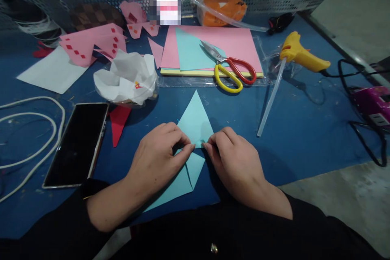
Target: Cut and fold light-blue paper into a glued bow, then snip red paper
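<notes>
A light blue folded paper lies on the blue table with its point facing away from me. My left hand pinches its near edge between thumb and fingers. On the same edge, a little to the right, my right hand pinches the paper too, and a small fold shows between the fingertips. Beneath my left hand rests another light blue paper piece with a crease or slit in it. The undersides of both hands' fingers are partly hidden.
Scissors with red and yellow handles lie on stacked coloured paper. A yellow glue gun with a glue stick stands at right. A phone, white cable, crumpled white paper and pink paper shapes fill the left.
</notes>
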